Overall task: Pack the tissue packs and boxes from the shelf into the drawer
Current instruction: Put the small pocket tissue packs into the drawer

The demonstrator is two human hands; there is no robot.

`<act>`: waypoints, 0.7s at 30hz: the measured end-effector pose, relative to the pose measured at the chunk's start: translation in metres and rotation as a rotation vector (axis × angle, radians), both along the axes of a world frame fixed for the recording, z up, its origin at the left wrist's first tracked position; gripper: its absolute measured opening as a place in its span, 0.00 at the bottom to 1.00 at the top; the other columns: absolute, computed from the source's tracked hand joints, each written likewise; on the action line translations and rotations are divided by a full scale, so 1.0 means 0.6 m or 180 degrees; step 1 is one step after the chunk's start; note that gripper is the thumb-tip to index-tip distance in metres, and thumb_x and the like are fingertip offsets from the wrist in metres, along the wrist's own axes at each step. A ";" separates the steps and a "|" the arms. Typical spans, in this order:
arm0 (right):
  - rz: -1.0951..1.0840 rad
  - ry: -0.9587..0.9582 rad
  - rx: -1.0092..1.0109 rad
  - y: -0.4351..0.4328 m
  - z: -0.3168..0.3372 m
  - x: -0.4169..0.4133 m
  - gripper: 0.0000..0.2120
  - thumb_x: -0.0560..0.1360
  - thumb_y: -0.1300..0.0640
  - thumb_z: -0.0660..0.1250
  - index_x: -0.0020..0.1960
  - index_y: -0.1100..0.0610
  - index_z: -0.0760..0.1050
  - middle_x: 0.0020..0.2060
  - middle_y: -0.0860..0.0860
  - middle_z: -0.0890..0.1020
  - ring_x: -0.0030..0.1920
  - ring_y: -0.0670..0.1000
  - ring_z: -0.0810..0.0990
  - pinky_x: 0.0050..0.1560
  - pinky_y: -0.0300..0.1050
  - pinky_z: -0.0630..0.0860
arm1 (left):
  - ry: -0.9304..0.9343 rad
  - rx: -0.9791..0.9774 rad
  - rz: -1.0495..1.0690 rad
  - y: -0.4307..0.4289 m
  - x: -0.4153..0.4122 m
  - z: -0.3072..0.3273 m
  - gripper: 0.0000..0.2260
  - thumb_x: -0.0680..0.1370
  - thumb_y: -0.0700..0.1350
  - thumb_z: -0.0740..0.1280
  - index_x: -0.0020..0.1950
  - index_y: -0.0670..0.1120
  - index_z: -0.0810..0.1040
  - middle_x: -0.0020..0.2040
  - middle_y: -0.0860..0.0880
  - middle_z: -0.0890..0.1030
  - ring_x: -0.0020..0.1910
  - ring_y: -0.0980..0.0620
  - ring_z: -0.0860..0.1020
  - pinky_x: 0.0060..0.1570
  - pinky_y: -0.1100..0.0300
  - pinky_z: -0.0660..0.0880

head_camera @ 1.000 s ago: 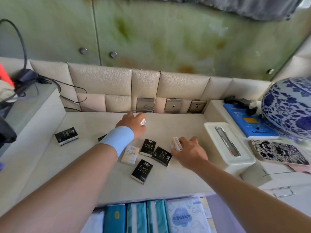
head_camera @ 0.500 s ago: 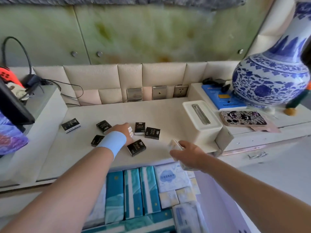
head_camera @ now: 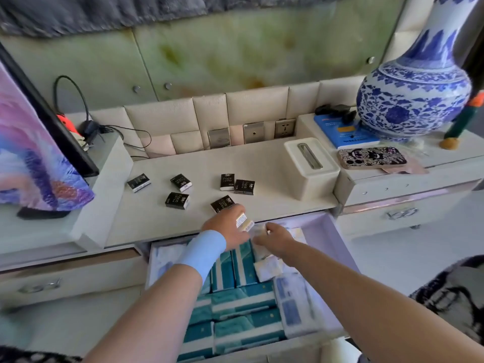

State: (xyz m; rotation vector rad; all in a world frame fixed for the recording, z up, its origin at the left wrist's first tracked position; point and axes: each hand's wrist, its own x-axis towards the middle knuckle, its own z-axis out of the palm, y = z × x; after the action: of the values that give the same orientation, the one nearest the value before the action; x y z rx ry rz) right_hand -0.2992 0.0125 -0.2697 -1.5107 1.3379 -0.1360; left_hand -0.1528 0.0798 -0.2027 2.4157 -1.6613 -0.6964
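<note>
Left hand (head_camera: 228, 227), right hand (head_camera: 276, 236) moved to drawer (head_camera: 337, 247) | each grips 1 pack (head_camera: 245, 221)

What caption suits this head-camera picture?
Left hand and right hand hold pale tissue packs at the open drawer; six black packs lie on the shelf.

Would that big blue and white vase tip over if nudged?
Probably not easily: the vase has a wide round belly low down, so it likely sits steady. Its tall narrow neck could give leverage to a bump up high. It looks ceramic, so likely heavy and breakable.
</note>
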 end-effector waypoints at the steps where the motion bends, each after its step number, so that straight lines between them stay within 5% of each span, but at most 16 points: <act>1: -0.0079 -0.0106 0.0151 -0.003 0.004 -0.007 0.12 0.73 0.51 0.72 0.52 0.48 0.71 0.51 0.53 0.76 0.45 0.52 0.74 0.33 0.41 0.67 | -0.0009 0.0076 0.0000 0.010 -0.010 -0.011 0.24 0.72 0.53 0.68 0.65 0.59 0.65 0.63 0.50 0.74 0.54 0.45 0.76 0.52 0.52 0.76; 4: -0.0158 -0.0242 0.0202 -0.024 0.018 -0.038 0.05 0.74 0.54 0.74 0.46 0.52 0.78 0.46 0.53 0.79 0.40 0.49 0.74 0.37 0.41 0.68 | -0.0040 0.0155 -0.0052 0.027 -0.031 -0.029 0.21 0.72 0.54 0.67 0.63 0.58 0.65 0.58 0.50 0.76 0.50 0.45 0.77 0.47 0.52 0.77; 6: -0.0311 -0.0300 0.0077 -0.044 0.027 -0.069 0.08 0.75 0.55 0.72 0.50 0.58 0.80 0.43 0.54 0.79 0.36 0.50 0.72 0.33 0.40 0.66 | -0.0061 0.0196 -0.0111 0.029 -0.040 -0.035 0.23 0.73 0.54 0.67 0.65 0.57 0.65 0.60 0.50 0.76 0.51 0.46 0.77 0.45 0.54 0.75; 11: -0.0460 0.0408 -0.0364 -0.094 0.017 -0.172 0.05 0.78 0.58 0.63 0.44 0.57 0.74 0.34 0.53 0.74 0.30 0.50 0.71 0.28 0.40 0.67 | -0.0009 0.0215 -0.0276 0.004 -0.069 -0.046 0.26 0.72 0.53 0.67 0.68 0.58 0.63 0.63 0.51 0.74 0.53 0.47 0.76 0.50 0.54 0.75; 16: -0.0312 0.0705 -0.0237 -0.112 -0.039 -0.202 0.11 0.76 0.63 0.64 0.57 0.63 0.79 0.41 0.57 0.81 0.37 0.54 0.78 0.35 0.43 0.75 | -0.0187 0.0335 -0.0857 -0.035 -0.103 -0.065 0.27 0.74 0.56 0.65 0.72 0.60 0.61 0.70 0.53 0.71 0.61 0.46 0.75 0.55 0.53 0.74; 21: -0.1268 0.0314 0.0311 -0.133 -0.078 -0.168 0.12 0.78 0.66 0.57 0.55 0.64 0.78 0.35 0.59 0.83 0.28 0.54 0.82 0.33 0.44 0.82 | -0.0464 0.0831 -0.1171 -0.060 -0.099 -0.089 0.27 0.75 0.55 0.64 0.73 0.60 0.62 0.73 0.53 0.66 0.66 0.45 0.72 0.58 0.53 0.71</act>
State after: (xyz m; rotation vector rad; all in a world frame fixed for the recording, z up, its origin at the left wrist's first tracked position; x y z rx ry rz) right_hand -0.4003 -0.0673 -0.3164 -1.1679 1.6899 -0.2466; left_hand -0.2122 0.0437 -0.2564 2.3979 -2.2374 -0.8507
